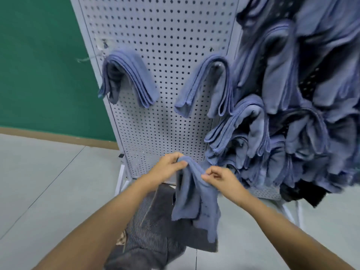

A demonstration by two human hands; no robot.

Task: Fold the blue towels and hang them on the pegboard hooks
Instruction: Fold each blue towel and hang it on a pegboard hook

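**Blue towel** [194, 195]: unhung, held low before the pegboard [155, 36] at 6 o'clock of frame centre, drooping in loose, uneven folds.

**Left hand** [167, 165]: fingers [181, 164] pinch the towel's top edge.

**Right hand** [221, 179]: at 4 o'clock of the left, fingers [206, 175] curled, pinching the same edge.

**Hung stock:**
- First folded towel [126, 75] draped on the board at 10 o'clock.
- Second folded towel [206, 84] at 1 o'clock.
- Crowded towel mass [292, 94] at 3 o'clock.
- Hooks hidden under cloth.

**Surroundings:**
- Dark striped fabric [148, 230] beneath the held towel.
- Green wall [39, 65] at 9 o'clock.
- Grey floor [48, 182] at 8 o'clock.
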